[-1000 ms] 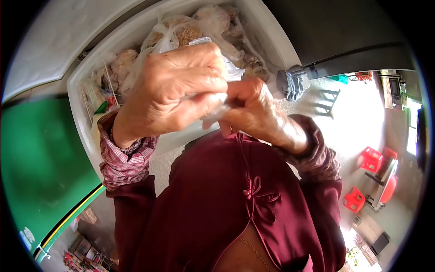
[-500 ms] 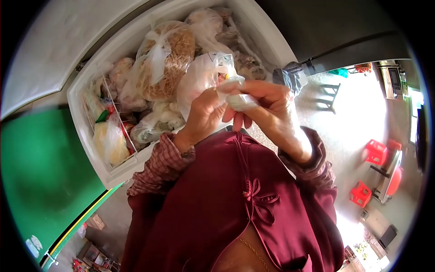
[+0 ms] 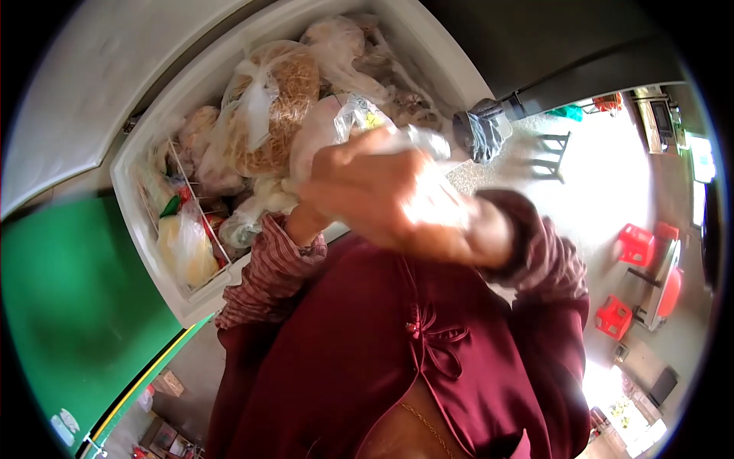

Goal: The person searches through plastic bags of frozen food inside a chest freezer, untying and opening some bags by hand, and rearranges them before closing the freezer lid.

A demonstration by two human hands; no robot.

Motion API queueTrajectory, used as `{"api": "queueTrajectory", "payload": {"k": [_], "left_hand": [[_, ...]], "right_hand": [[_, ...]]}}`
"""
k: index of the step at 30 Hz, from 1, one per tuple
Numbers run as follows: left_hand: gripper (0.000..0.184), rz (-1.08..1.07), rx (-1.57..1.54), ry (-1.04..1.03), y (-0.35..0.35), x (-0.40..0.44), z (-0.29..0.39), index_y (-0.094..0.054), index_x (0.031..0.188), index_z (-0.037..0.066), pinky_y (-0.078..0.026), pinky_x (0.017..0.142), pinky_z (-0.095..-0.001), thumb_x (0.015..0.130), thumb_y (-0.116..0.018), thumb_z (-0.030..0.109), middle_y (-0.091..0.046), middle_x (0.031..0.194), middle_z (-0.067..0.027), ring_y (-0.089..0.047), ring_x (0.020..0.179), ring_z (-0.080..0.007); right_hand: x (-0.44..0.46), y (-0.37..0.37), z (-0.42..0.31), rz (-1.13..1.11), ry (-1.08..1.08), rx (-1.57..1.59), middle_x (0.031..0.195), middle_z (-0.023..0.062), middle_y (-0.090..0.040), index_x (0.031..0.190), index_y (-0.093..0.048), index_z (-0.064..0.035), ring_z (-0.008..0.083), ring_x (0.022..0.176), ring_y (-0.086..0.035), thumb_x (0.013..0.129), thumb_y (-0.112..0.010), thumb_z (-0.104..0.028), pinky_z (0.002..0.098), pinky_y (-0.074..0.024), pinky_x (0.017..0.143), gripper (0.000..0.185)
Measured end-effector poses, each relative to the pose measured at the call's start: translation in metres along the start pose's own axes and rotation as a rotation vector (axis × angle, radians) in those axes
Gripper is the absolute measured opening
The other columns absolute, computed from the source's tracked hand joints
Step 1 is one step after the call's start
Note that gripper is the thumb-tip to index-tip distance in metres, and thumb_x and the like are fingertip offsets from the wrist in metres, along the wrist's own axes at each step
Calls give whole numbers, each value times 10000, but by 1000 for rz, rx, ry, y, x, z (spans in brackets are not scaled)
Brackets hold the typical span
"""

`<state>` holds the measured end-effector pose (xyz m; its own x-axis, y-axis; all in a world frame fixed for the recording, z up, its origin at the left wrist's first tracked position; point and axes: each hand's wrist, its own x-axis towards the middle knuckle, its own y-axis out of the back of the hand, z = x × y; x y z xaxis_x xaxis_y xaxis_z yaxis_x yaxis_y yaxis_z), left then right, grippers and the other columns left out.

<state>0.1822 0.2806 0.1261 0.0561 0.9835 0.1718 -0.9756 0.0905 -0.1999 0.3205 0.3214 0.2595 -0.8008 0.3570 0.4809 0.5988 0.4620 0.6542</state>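
My right hand point(image 3: 382, 187) is closed and crosses in front of my left, blurred by motion. Behind it, my left hand point(image 3: 306, 218) shows only in part, its fingertips hidden. Both hands are at the gathered top of a plastic bag point(image 3: 312, 138), whitish and see-through, whose full body sits at the freezer's near side. A twisted end of clear plastic point(image 3: 430, 141) sticks out beyond my right knuckles. What the bag holds is hard to make out; a yellow patch shows near its top.
The white chest freezer point(image 3: 134, 222) holds several bagged foods, including a large bag of brown strands point(image 3: 287, 107) and a wire basket point(image 3: 200, 200) with a yellowish bag. A grey cloth point(image 3: 480, 131) hangs on the freezer's corner. Red stools point(image 3: 636, 245) stand at right, a green surface point(image 3: 76, 268) at left.
My right hand has swung left and over my left hand, now covering it. The bag's pinched top, visible between both hands before, is mostly hidden. The view has shifted slightly.
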Motion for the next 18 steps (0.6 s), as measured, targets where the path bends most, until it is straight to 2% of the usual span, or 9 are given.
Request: {"api": "queueTrajectory", "payload": {"k": [3,4,5,6,8,11,14,16,18], "left_hand": [[113,-216,497,-79,25,-15,-30,-593,866,27,-419,618,-327,852,-589,139,-556,759,-8,-531,695,-164],[116,-437,801,-86,30,1,5,-579,765,33,-405,590,-327,825,-608,128,-536,699,5,-514,647,-164],[113,-431,835,-95,15,12,43,-592,726,24,-382,551,-289,771,-644,113,-466,616,35,-450,578,-132],[120,-449,662,81,17,14,45,-597,739,20,-378,549,-283,766,-655,121,-475,622,36,-454,586,-118],[142,-468,310,423,26,19,47,-607,763,12,-372,547,-271,758,-675,136,-494,633,39,-463,603,-90],[209,-333,181,522,21,24,52,-618,784,26,-353,526,-245,800,-698,218,-497,651,46,-439,589,-51],[229,-241,73,599,16,29,55,-637,846,21,-368,509,-236,863,-648,249,-537,676,19,-458,565,-62],[264,-182,-28,644,14,33,58,-657,901,10,-386,496,-234,907,-603,268,-574,688,-8,-481,548,-75],[301,-117,-114,667,16,32,60,-665,946,2,-402,508,-236,916,-582,290,-604,699,-37,-504,560,-91]], "right_hand": [[18,-3,38,136,-288,211,705,120,-644,1104,-643,13,141,605,-617,841,-578,-35,247,-518,579,275],[21,-4,50,210,-406,286,699,117,-651,1095,-652,13,118,600,-616,843,-576,-36,233,-516,593,267],[23,-3,60,213,-482,452,707,108,-655,1102,-644,17,107,610,-614,834,-566,-19,230,-513,599,282],[25,-2,67,213,-552,619,716,100,-659,1109,-637,22,96,620,-613,825,-556,-3,226,-511,604,297],[27,-17,73,245,-530,570,705,88,-652,1105,-633,27,103,620,-610,799,-543,22,233,-506,594,319],[27,-22,69,223,-522,418,698,108,-649,1112,-633,-1,131,618,-616,779,-534,0,273,-513,603,347],[16,-10,70,236,-432,22,704,134,-644,1144,-627,-54,185,618,-626,786,-549,-54,307,-518,615,366],[-2,0,71,201,-418,-46,758,148,-663,1212,-593,-92,203,674,-647,818,-646,-196,323,-521,615,411],[-26,13,62,124,-551,20,717,140,-653,1110,-660,-120,286,666,-650,792,-683,-343,357,-510,609,390]]}}
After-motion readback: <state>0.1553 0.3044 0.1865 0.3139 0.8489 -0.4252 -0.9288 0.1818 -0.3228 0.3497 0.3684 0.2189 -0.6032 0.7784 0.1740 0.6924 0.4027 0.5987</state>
